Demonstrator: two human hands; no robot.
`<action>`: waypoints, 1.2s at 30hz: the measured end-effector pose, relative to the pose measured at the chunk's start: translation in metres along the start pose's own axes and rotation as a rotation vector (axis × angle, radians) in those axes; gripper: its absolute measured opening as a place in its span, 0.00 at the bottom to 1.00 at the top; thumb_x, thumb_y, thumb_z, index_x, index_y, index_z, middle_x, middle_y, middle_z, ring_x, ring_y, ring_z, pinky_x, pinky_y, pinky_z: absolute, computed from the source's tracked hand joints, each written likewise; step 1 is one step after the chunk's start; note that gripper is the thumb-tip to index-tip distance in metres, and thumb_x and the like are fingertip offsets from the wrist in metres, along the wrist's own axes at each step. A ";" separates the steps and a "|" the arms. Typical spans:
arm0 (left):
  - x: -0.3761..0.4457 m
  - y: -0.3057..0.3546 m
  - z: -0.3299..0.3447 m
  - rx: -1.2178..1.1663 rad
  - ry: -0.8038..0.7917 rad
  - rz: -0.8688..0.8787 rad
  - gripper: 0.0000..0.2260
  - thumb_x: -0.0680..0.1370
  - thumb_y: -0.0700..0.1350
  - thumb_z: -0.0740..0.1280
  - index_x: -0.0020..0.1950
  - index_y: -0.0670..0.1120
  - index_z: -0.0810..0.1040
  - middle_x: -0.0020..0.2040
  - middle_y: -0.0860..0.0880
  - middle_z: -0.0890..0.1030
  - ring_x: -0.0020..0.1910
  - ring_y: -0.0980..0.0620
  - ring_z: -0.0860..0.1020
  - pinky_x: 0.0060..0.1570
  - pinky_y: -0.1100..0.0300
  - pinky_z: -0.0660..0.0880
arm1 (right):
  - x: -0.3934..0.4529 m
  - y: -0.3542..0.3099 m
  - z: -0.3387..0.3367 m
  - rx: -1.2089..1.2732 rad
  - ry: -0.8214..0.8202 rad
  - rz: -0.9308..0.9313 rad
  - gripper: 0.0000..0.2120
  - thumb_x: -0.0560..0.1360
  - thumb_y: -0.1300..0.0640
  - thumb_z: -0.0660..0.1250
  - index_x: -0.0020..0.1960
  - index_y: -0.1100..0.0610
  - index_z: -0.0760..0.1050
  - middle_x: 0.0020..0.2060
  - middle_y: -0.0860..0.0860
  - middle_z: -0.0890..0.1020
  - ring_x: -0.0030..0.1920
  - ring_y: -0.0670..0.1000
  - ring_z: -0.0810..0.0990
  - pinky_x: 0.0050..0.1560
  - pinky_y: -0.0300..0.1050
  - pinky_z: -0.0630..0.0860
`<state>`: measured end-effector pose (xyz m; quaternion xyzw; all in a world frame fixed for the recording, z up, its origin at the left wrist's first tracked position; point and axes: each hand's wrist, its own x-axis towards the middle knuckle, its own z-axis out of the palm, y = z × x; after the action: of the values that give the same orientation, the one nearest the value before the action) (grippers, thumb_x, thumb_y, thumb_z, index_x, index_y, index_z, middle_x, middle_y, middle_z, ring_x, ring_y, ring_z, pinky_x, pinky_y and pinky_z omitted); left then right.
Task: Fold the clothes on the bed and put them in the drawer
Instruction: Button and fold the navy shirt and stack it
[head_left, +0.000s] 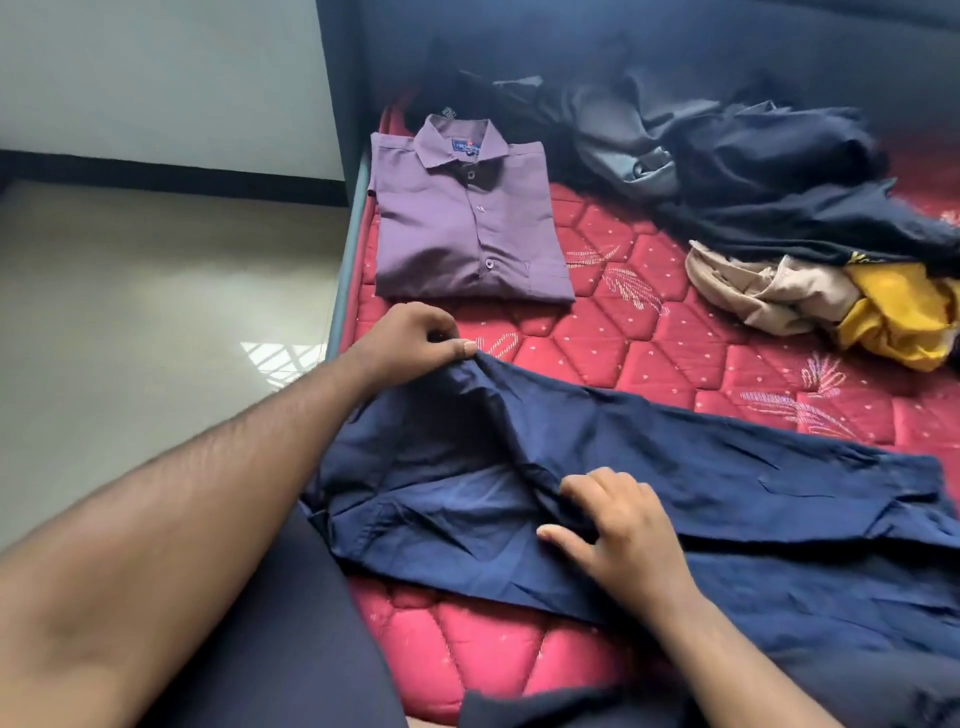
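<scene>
Left hand (415, 338) pinches the edge of the navy trousers (675, 483); right hand (618, 530), fingers spread, presses them onto the mattress (597, 338).

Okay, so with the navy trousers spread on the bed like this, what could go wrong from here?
1. The left hand pinches only an edge of the navy blue cotton trousers; it may slip and leave the fold crooked.
2. The right hand rests on bunched cloth, so creases may get folded in.
3. The folded purple button-up shirt lies near the edge of the red quilted mattress; a tug could knock it off.
</scene>
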<state>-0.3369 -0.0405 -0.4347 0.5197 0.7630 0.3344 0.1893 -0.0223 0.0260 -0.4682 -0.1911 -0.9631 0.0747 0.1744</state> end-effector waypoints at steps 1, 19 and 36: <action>0.001 0.002 -0.001 0.012 -0.027 -0.020 0.12 0.76 0.48 0.74 0.34 0.45 0.79 0.25 0.56 0.71 0.27 0.62 0.69 0.30 0.68 0.63 | -0.003 -0.001 0.003 -0.072 0.048 -0.040 0.08 0.70 0.51 0.72 0.45 0.51 0.74 0.37 0.47 0.74 0.37 0.53 0.74 0.40 0.47 0.65; -0.060 0.101 0.090 0.648 0.185 -0.179 0.11 0.74 0.52 0.71 0.46 0.45 0.80 0.47 0.43 0.79 0.47 0.38 0.77 0.41 0.49 0.72 | 0.016 0.001 -0.023 0.477 -0.199 0.057 0.09 0.68 0.59 0.62 0.40 0.51 0.80 0.54 0.51 0.79 0.54 0.54 0.79 0.56 0.48 0.74; -0.042 0.143 0.177 0.747 -0.082 -0.171 0.31 0.81 0.60 0.49 0.81 0.47 0.53 0.81 0.43 0.55 0.80 0.41 0.49 0.69 0.32 0.32 | 0.031 0.137 -0.029 0.021 -0.193 0.289 0.23 0.76 0.44 0.63 0.68 0.54 0.72 0.66 0.56 0.71 0.58 0.62 0.77 0.57 0.56 0.75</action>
<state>-0.1129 0.0098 -0.4608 0.5002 0.8648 -0.0046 0.0446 0.0082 0.1657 -0.4608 -0.3177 -0.9370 0.1271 0.0706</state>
